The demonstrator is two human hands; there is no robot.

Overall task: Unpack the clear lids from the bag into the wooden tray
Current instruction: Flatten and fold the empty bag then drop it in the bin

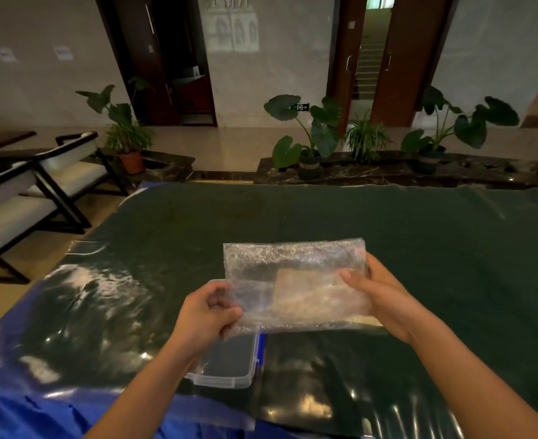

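Observation:
A clear bubble-wrap bag (pixel 293 280) is held flat above the table, between both hands. My left hand (pixel 207 315) pinches its lower left corner. My right hand (pixel 378 289) grips its right edge, thumb on top. Through the bag a tan rectangular shape (pixel 312 289) shows; I cannot tell whether it is the wooden tray. A clear plastic lid with blue clips (pixel 229 362) lies on the table under my left hand, partly hidden by the bag and my wrist.
The table (pixel 419 248) has a dark green top under a glossy clear sheet, with blue cloth (pixel 23 413) at the near left edge. Chairs (pixel 39 191) stand to the left. Potted plants (pixel 312 137) line a ledge beyond the far edge.

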